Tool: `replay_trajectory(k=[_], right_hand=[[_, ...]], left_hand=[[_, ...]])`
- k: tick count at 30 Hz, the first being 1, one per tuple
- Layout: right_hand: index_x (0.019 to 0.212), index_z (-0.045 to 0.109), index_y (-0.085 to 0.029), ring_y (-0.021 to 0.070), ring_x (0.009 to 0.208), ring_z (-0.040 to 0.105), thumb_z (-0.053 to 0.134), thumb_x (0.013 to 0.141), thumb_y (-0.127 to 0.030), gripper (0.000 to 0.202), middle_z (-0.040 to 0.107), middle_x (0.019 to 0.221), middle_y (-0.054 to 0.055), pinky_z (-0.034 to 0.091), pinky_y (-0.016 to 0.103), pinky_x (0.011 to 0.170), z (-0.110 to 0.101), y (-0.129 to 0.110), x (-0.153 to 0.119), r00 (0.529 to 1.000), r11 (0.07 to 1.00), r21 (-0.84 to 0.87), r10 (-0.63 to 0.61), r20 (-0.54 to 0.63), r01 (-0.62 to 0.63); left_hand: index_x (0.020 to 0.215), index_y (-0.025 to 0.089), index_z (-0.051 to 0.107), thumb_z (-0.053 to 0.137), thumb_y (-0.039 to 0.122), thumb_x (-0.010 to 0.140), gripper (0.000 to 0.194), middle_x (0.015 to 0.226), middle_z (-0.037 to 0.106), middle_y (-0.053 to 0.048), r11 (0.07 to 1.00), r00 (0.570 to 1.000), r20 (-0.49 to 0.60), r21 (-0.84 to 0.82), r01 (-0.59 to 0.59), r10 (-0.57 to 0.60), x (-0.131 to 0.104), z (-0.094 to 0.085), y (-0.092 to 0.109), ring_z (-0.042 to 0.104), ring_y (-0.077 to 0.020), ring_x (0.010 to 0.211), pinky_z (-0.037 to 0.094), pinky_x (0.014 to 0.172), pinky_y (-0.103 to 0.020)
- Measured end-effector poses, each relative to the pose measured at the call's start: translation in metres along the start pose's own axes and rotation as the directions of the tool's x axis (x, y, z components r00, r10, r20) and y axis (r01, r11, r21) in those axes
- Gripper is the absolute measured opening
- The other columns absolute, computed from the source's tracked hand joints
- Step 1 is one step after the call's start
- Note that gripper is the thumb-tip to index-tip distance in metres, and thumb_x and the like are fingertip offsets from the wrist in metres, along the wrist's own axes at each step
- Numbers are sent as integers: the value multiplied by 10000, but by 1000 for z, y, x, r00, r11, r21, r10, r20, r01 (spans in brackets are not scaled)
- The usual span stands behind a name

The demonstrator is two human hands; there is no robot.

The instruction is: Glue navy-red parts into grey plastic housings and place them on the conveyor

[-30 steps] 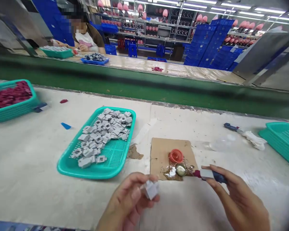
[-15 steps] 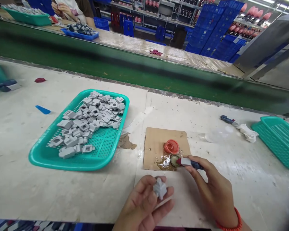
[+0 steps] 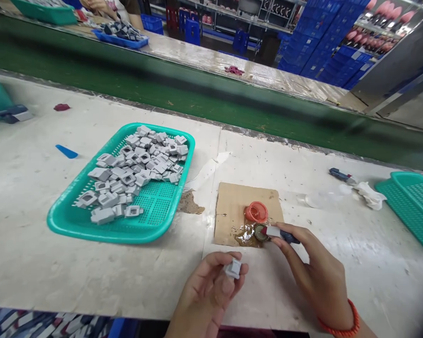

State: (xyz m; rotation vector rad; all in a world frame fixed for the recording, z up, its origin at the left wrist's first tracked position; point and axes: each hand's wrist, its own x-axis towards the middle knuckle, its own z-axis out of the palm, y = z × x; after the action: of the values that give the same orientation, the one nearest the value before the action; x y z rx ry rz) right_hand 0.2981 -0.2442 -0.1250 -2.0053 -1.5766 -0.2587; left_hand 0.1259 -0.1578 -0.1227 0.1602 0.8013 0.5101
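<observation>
Though small, light and rigid-looking, grey plastic housing [image 3: 233, 268] sits pinched in left hand [image 3: 207, 293] grip; right hand [image 3: 313, 272] grips glue brush [image 3: 280, 233] mid-handle, lower centre.

left hand [image 3: 207, 293]: your fingers curl up, pinching shut, palm toward you
right hand [image 3: 313, 270]: your fingers pinch forward, wrist low

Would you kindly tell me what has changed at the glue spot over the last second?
The right hand moved its small brush forward, so the tip now sits in the little cap on the cardboard; a second ago it was just to the right of the cap. The left hand holds the same grey part, turned slightly. The teal tray and orange lid stayed put.
</observation>
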Motion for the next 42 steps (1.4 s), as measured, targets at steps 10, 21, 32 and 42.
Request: replay_trajectory(k=[10, 21, 32, 42], right_hand=[[1052, 573, -197, 100, 845, 643, 585, 899, -235, 159, 671, 943, 7, 506, 153, 786, -4, 0, -5, 996, 999, -28, 35, -85, -37], [1051, 618, -237, 136, 772, 680, 630, 860, -302, 202, 703, 942, 7, 562, 206, 726, -5, -5, -18, 961, 971, 23, 239, -140, -239], [998, 650, -263, 165, 785, 713, 692, 787, -168, 235, 727, 923, -17, 589, 160, 694, -4, -38, -33, 908, 765, 557, 417, -45, -324], [1016, 635, -285, 162, 789, 712, 665, 787, -117, 285, 725, 932, -23, 584, 157, 686, -7, -42, -28, 942, 779, 548, 333, 50, -305]], left_hand=[[767, 235, 746, 909, 204, 482, 330, 825, 796, -7, 988, 990, 70, 79, -130, 124, -2, -1, 0, 740, -168, 747, 579, 655, -188], [816, 269, 774, 892, 316, 520, 323, 783, 773, -5, 966, 985, 86, 200, -164, 149, 3, -6, -5, 697, -130, 756, 523, 677, -161], [725, 223, 777, 936, 275, 373, 389, 688, 760, -1, 967, 990, 44, 211, -140, 133, 5, 6, -7, 636, -88, 603, 486, 556, -134], [697, 259, 786, 929, 264, 395, 334, 715, 740, -1, 948, 986, 91, 275, -158, 137, 4, 6, -5, 674, -144, 674, 523, 603, -177]])
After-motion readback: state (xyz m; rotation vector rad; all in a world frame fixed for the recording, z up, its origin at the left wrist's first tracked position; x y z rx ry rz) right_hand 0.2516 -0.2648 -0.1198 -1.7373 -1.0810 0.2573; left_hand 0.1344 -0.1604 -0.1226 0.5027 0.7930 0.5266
